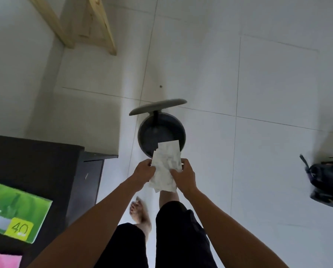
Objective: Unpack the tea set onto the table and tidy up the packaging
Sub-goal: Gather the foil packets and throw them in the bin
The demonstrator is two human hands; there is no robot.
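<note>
Paper (166, 167) going over the side is the main risk, I'd say. The white crumpled sheets are a loose bunch, only their far end hangs over the near rim of the bin (161, 132), and the rest is out over the floor (258, 93) near the person's legs. Let go from there and a sheet or two could slide down the outside. The lid (157, 106) is tipped up at the far side; the right foot is hidden under the paper, so I can't tell if a pedal is holding it. If it is, easing off early would drop the lid on the paper.

Both hands are curled shut on the bunch. Left hand (144, 170) grips the left edge, fingers wrapped under. Right hand (185, 176) clamps the right edge with its thumb on top. Neither touches the bin.

No tea set in sight, just a green box (16, 211) on the dark cabinet (45, 161), near left.
</note>
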